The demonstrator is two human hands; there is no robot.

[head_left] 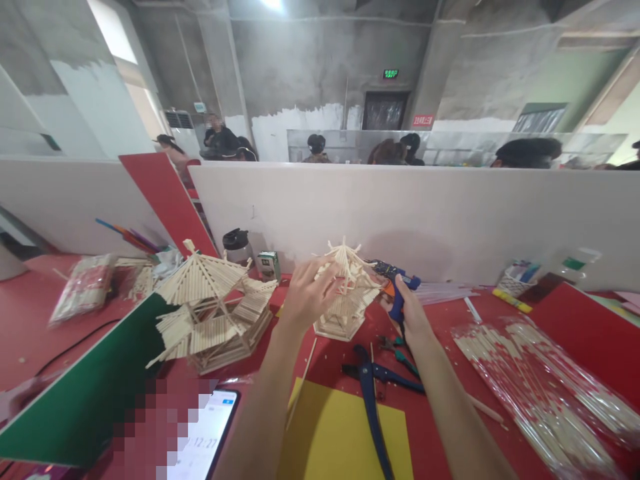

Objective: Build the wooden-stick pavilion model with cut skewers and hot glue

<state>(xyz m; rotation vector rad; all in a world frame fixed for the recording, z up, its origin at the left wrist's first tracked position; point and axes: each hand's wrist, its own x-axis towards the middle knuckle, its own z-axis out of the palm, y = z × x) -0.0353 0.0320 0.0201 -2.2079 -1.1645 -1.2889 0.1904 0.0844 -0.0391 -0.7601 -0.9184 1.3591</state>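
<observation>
I see my left hand point(306, 295), fingers clamped on the small stick pavilion point(350, 303), just right of the large stick model point(215, 313). Farther right of that model, my right hand point(411, 319) has its fingers wrapped round the blue glue gun point(399, 290).

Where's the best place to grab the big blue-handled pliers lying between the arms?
Probably take the pliers by the long blue handle, from the near side: that handle trails toward the person over the yellow sheet, while the head points away toward the stick pavilion.
</observation>
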